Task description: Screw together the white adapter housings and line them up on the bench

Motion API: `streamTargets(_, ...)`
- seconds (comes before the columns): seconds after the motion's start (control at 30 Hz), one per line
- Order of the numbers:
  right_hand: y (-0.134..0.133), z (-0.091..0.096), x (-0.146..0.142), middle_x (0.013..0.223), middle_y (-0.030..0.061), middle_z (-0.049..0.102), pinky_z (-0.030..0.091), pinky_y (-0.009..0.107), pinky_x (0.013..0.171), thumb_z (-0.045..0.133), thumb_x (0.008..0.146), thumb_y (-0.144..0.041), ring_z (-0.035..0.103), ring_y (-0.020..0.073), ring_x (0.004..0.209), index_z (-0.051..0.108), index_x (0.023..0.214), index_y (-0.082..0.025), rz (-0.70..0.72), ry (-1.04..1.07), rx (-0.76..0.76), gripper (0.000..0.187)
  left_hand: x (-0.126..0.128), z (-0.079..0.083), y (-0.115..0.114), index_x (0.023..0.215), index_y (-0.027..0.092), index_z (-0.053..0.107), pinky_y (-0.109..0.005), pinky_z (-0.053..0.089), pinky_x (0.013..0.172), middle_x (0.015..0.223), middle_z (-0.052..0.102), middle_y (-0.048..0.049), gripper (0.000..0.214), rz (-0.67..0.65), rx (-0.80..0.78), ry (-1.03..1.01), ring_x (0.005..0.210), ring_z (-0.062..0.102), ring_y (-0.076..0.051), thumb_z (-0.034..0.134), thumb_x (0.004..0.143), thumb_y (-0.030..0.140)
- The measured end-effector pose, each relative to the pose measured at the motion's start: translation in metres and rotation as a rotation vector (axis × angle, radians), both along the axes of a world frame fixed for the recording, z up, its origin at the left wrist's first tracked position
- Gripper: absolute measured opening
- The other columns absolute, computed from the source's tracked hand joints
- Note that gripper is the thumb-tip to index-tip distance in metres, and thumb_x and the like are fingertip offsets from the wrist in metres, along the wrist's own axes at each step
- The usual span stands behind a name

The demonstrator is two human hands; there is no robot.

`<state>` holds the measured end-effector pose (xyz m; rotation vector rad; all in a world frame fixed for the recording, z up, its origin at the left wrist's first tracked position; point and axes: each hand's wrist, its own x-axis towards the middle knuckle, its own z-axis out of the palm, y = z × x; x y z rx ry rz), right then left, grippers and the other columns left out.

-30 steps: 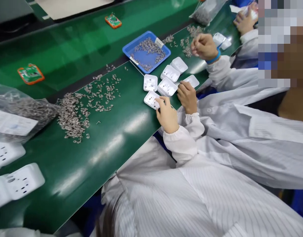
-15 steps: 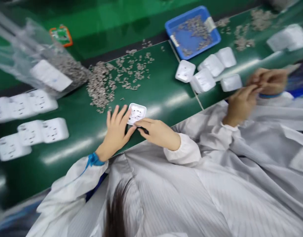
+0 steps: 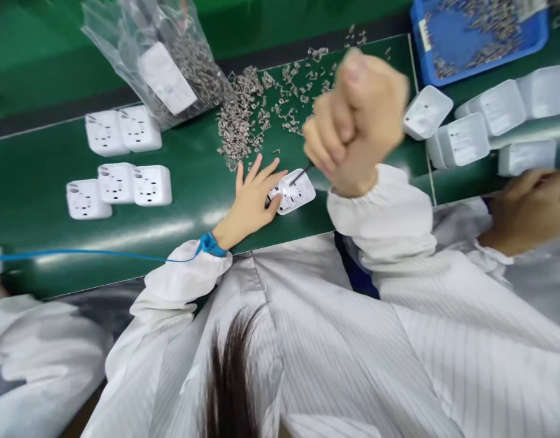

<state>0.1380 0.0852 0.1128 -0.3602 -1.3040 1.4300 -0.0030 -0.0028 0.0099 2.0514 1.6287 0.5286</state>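
Observation:
My left hand [image 3: 252, 196] lies flat on the green belt [image 3: 179, 207] with its fingers spread, the fingertips resting on the left edge of a white socket housing [image 3: 301, 194]. My right hand [image 3: 353, 121] is raised above the housing in a fist, closed round a thin dark tool [image 3: 301, 175] whose tip points down into the housing. Just behind the housing is a pile of small metal clips [image 3: 243, 118]. A blue wrist strap [image 3: 210, 244] with a cord sits on my left wrist.
A clear bag of clips [image 3: 170, 61] lies at the back left. Several white socket blocks [image 3: 120, 182] stand at the left, and more white housings [image 3: 462, 137] at the right below a blue tray [image 3: 453, 33]. A co-worker's hand [image 3: 526, 207] works at the right edge.
The view has swung left and closer. My right hand has risen from the housing into a fist with a thin tool. My left hand stays on the housing's left side.

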Motion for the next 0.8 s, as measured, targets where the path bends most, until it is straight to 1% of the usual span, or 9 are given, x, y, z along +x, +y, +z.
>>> streamTargets(0.1,0.013,-0.02,-0.017,0.044,-0.0063,0.018,0.02,0.027,0.034,0.046,0.092,-0.068,0.018,0.0073,0.036,0.019,0.061,-0.024,-0.033,-0.176,-0.056,0.06,0.0,-0.002,0.001,0.139,0.027,0.057,-0.063,0.0,0.124,0.159,0.039,-0.003,0.042,0.005,0.014,0.014,0.155,0.016,-0.033,0.046,0.102,0.043)
streamTargets(0.17,0.019,-0.033,-0.022,0.046,-0.0054,0.018,0.024,0.029,0.037,0.034,0.09,-0.08,0.019,0.0095,0.039,0.017,0.065,-0.024,-0.045,-0.299,-0.05,0.063,0.001,-0.002,0.001,0.14,0.028,0.056,-0.064,0.0,0.124,0.158,0.04,-0.0033,0.044,0.001,0.015,0.021,0.155,0.015,-0.033,0.046,0.102,0.046)
streamTargets(0.3,0.019,-0.055,-0.021,0.052,-0.0034,0.022,0.032,0.032,0.044,0.025,0.092,-0.077,0.027,0.0136,0.045,0.027,0.071,-0.025,-0.085,-0.505,0.017,0.056,0.002,-0.003,0.001,0.14,0.031,0.057,-0.065,-0.002,0.124,0.157,0.042,-0.0035,0.046,0.001,0.01,0.002,0.155,0.016,-0.035,0.048,0.101,0.053)
streamTargets(0.37,0.012,-0.062,-0.016,0.054,-0.0017,0.027,0.037,0.033,0.049,0.021,0.094,-0.074,0.031,0.0148,0.049,0.032,0.072,-0.024,-0.055,-0.598,0.027,0.055,0.001,-0.004,0.002,0.137,0.031,0.059,-0.065,-0.002,0.124,0.156,0.043,-0.0029,0.045,0.0,0.004,-0.012,0.154,0.016,-0.035,0.048,0.1,0.055)
streamTargets(0.53,-0.006,-0.063,0.0,0.058,0.001,0.036,0.039,0.034,0.054,0.027,0.095,-0.072,0.037,0.0152,0.054,0.026,0.065,-0.023,0.066,-0.615,0.139,0.057,0.0,-0.005,0.001,0.135,0.033,0.061,-0.063,-0.002,0.125,0.158,0.04,-0.0011,0.041,-0.004,0.003,-0.027,0.154,0.018,-0.035,0.052,0.099,0.052)
streamTargets(0.6,-0.004,-0.058,0.001,0.055,-0.0008,0.032,0.037,0.034,0.049,0.029,0.095,-0.072,0.033,0.0143,0.049,0.022,0.065,-0.024,0.001,-0.565,0.108,0.057,0.001,-0.005,0.001,0.136,0.034,0.06,-0.063,-0.002,0.125,0.158,0.04,-0.0006,0.043,0.0,-0.002,-0.022,0.154,0.018,-0.035,0.052,0.099,0.053)
streamTargets(0.7,0.004,-0.051,-0.003,0.05,-0.0036,0.022,0.032,0.033,0.04,0.026,0.095,-0.068,0.021,0.0128,0.041,0.014,0.067,-0.024,-0.146,-0.474,0.003,0.054,0.002,-0.004,0.0,0.138,0.034,0.058,-0.062,0.0,0.126,0.158,0.039,0.0,0.046,0.008,0.002,-0.005,0.154,0.017,-0.034,0.051,0.099,0.057)
streamTargets(0.77,0.006,-0.052,-0.004,0.049,-0.0035,0.022,0.031,0.033,0.038,0.026,0.094,-0.066,0.02,0.0129,0.04,0.014,0.066,-0.024,-0.182,-0.472,-0.038,0.051,0.002,-0.005,0.0,0.138,0.035,0.058,-0.061,0.001,0.126,0.157,0.041,0.0001,0.046,0.018,0.016,-0.005,0.154,0.017,-0.034,0.051,0.099,0.058)
streamTargets(0.8,0.004,-0.054,-0.003,0.049,-0.0027,0.024,0.034,0.033,0.039,0.025,0.094,-0.066,0.024,0.0135,0.041,0.017,0.066,-0.024,-0.17,-0.496,-0.043,0.051,0.002,-0.006,0.0,0.138,0.035,0.058,-0.06,0.0,0.127,0.157,0.041,0.0003,0.046,0.02,0.017,-0.008,0.154,0.018,-0.034,0.051,0.099,0.058)
